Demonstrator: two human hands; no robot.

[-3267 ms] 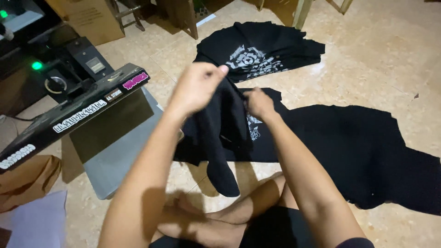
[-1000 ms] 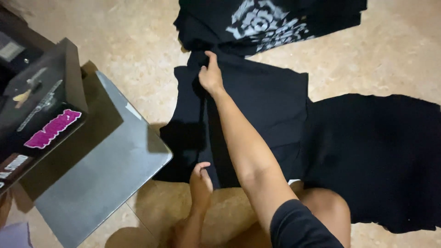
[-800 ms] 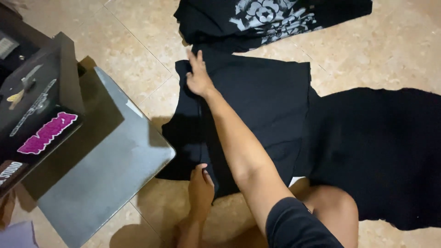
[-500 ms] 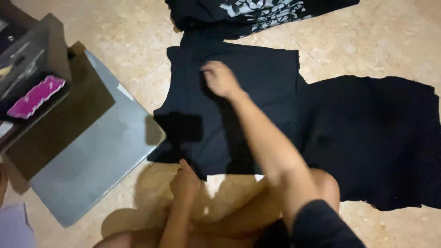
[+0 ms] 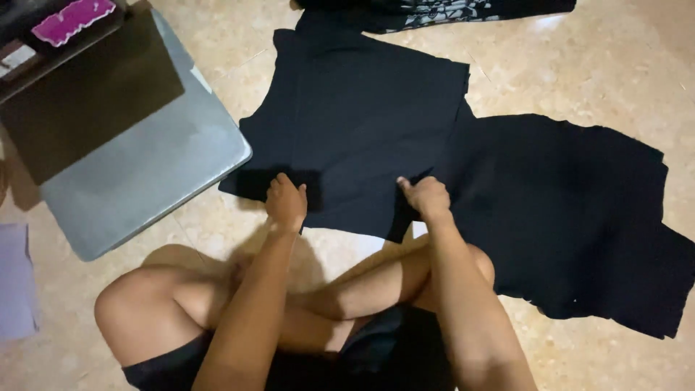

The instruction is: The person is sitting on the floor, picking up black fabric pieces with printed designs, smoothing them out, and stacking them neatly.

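Grey press plate point(image 5: 145, 166) left of black shirt point(image 5: 362, 108), black pile point(image 5: 572, 210) right

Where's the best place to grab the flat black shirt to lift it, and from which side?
Judging by its pose, take the shirt by its near hem, from the person's side: it lies flat, and the left hand and right hand already rest at that edge's two ends.

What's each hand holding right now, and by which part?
Both hands are on the black shirt at its near edge: left hand rests on it, right hand pinches a fold. Whether the left grip is closed cannot be told.
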